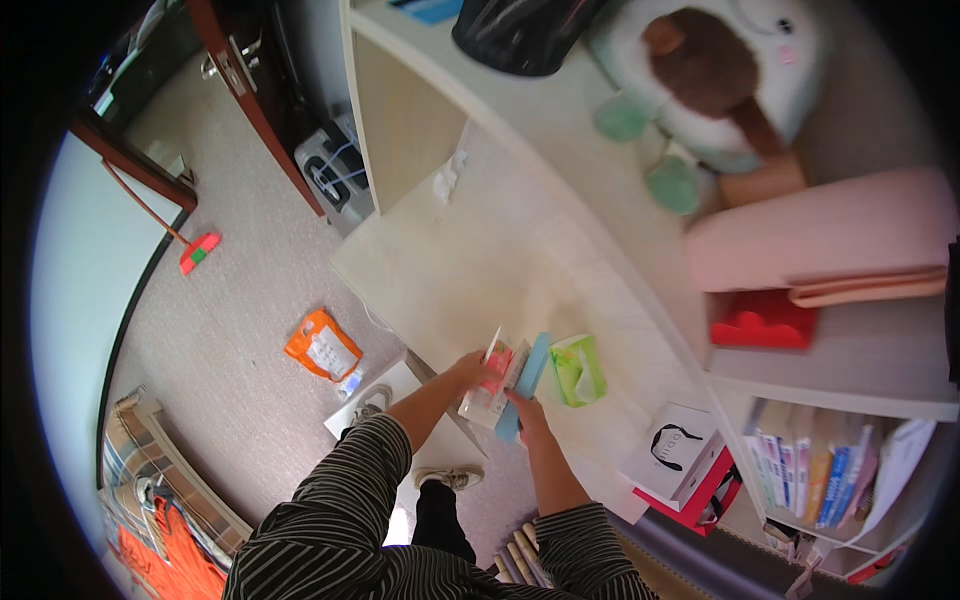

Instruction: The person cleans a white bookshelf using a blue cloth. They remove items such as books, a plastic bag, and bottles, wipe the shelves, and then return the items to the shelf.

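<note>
Above the desk's front edge, both hands hold a small upright bundle of flat items. My left hand [475,370] grips the left side, where a red-and-white item [498,366] faces up. My right hand [529,420] grips the other side, against a light blue flat box or book [531,379]. Between them, partly covered, are pale edges that could be pages or a desk calendar; I cannot tell which. Just right of the bundle, a green soft pack of tissues [577,371] lies on the pale wooden desk [420,255], a white tissue at its opening.
A shelf [555,150] overhangs the desk, holding a plush toy [705,67] and a pink roll [817,232]. White and red gift bags [671,454] stand at the right. An orange bag [324,346] and a broom [199,253] are on the floor near an open door [255,112].
</note>
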Demonstrator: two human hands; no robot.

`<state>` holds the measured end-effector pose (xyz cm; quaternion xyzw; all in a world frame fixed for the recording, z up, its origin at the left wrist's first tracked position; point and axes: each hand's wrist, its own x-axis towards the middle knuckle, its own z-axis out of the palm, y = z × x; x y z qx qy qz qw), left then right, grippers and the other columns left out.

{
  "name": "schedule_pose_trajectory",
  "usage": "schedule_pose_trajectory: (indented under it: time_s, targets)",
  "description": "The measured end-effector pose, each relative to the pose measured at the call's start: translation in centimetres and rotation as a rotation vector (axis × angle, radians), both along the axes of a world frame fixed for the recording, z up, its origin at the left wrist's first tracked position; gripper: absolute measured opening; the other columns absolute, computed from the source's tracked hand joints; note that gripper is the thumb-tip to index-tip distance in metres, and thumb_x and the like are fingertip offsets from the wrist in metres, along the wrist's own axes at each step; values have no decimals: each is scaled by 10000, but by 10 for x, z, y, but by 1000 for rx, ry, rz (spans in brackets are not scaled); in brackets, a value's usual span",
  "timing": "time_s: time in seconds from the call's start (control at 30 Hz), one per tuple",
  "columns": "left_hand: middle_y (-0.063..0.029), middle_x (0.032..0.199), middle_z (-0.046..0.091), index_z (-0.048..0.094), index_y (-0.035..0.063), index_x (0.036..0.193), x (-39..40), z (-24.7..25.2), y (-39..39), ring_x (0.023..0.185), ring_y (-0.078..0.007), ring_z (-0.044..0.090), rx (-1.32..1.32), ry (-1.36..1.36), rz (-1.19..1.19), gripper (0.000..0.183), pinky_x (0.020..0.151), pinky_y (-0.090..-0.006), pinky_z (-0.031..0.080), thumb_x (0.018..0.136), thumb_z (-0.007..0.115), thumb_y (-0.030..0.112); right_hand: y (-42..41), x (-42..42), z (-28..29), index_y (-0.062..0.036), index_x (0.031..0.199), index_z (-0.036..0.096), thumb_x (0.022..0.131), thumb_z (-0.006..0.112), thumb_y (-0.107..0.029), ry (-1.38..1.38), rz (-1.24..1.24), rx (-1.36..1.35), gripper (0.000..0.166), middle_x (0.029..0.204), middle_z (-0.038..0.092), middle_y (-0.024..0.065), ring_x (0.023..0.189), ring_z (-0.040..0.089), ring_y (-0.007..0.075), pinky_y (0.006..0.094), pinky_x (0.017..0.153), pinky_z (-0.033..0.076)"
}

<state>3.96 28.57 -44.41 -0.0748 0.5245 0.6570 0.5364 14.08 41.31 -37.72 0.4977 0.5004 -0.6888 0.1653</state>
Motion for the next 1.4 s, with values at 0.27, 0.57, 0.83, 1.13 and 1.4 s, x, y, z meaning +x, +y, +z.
schedule_pose_trajectory:
  time_s: [0.27, 0.57, 0.83, 1.13, 1.4]
  targets:
    - [-189, 1006, 581, 523, -7, 1036, -30, 8, 30, 956, -320, 568, -479, 735, -250, 414, 806, -396, 466, 658, 672, 77, 25, 4, -74, -19, 1186, 444, 783, 661, -167, 73, -15, 220, 481, 993, 575, 81, 854, 565, 182, 312, 693, 458]
    - [-204, 1209, 465, 375, 49, 1179, -26, -12, 4, 1137, -382, 433, -564, 772, -289, 449, 927, -438, 397, 772, 561, 85, 42, 18, -103, -45, 1303, 348, 776, 658, -348, -203, 182, 466, 682, 1064, 554, 121, 861, 549, 217, 325, 717, 454]
    - [-250, 1238, 452, 344, -5, 1292, -5, 20, -50, 1165, -386, 420, -438, 831, -9, 627, 981, -412, 358, 746, 607, 155, 14, 16, -1, -53, 1342, 307, 771, 673, -319, -20, 465, 646, 728, 1150, 533, 169, 976, 573, 230, 308, 792, 465]
    - [-109, 1091, 533, 424, 50, 1205, -34, 388, -74, 906, -179, 569, 189, 802, 541, 435, 775, -292, 472, 798, 564, -10, -116, -40, 505, -16, 1220, 472, 763, 658, -76, 941, 668, 1309, 497, 1184, 530, 157, 987, 576, 237, 311, 804, 482]
    - [-154, 1052, 541, 512, 19, 1068, -132, 608, -128, 924, -299, 546, 198, 1846, 742, 337, 790, -324, 447, 747, 605, -25, -61, -150, 675, -115, 1330, 371, 805, 612, -369, 744, 302, 1981, 631, 1378, 316, 225, 1232, 344, 405, 423, 1014, 309]
